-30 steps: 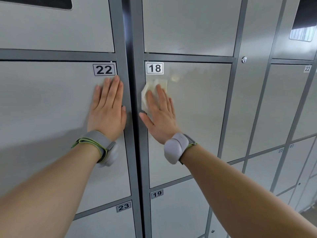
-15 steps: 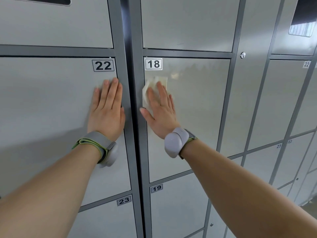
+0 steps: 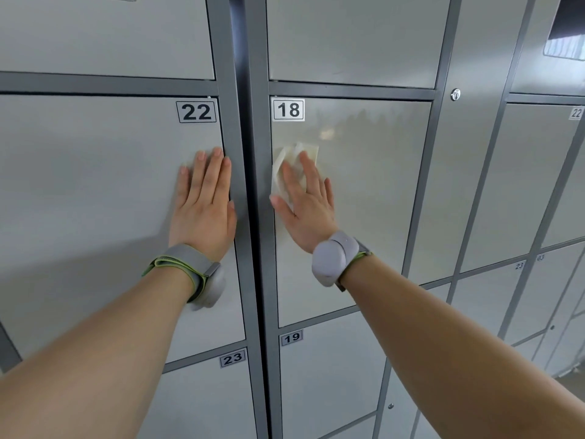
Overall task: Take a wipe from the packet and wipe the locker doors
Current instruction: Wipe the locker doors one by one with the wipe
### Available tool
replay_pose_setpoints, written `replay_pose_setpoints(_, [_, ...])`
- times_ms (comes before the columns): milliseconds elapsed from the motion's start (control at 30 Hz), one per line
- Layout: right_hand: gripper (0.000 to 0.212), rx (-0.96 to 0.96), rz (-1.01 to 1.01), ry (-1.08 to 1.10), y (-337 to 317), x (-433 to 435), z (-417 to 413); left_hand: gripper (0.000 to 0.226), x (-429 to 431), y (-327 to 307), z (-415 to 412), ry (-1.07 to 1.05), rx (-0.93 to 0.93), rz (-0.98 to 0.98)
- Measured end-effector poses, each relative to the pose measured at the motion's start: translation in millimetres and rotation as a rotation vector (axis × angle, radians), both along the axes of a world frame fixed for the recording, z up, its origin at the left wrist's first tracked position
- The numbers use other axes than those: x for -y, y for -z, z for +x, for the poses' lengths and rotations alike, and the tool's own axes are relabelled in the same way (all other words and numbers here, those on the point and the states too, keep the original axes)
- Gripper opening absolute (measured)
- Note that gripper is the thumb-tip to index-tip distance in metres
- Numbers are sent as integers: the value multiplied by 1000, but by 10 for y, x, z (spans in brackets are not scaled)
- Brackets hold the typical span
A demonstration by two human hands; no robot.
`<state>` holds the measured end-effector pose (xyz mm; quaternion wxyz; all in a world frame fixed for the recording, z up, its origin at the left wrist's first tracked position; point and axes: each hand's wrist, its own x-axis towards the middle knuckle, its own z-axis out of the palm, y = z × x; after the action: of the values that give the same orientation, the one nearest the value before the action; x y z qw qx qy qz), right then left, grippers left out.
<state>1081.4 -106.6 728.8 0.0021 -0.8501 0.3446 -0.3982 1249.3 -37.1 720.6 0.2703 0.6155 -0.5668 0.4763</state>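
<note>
My right hand [image 3: 308, 207] presses a crumpled white wipe [image 3: 296, 158] flat against the grey locker door numbered 18 [image 3: 373, 191], near its left edge. The fingers lie straight over the wipe, whose top and left edge stick out beyond them. A damp sheen shows on the door above and right of the wipe. My left hand [image 3: 204, 204] rests flat, fingers straight, on the door numbered 22 [image 3: 95, 201], close to its right edge. The wipe packet is out of sight.
A dark grey frame post [image 3: 250, 217] separates the two doors. Doors 19 [image 3: 329, 375] and 23 [image 3: 205, 397] lie below, more doors above. A narrow panel with a keyhole [image 3: 455, 94] and further lockers [image 3: 531, 185] stand to the right.
My right hand has slid the wipe down the door, further below the 18 label. My left hand has also shifted lower on door 22.
</note>
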Motion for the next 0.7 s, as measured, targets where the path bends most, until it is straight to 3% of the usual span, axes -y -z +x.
replay_pose_setpoints(333, [62, -155, 18, -3, 551, -69, -107, 60, 4, 81, 4, -19, 11, -4])
replay_pose_setpoints(567, [63, -7, 11, -10, 170, -61, 47, 61, 24, 113, -5, 5, -16, -10])
replay_pose_setpoints(700, [62, -25, -7, -26, 346, -69, 28, 60, 25, 118, 14, 9, -2, -23])
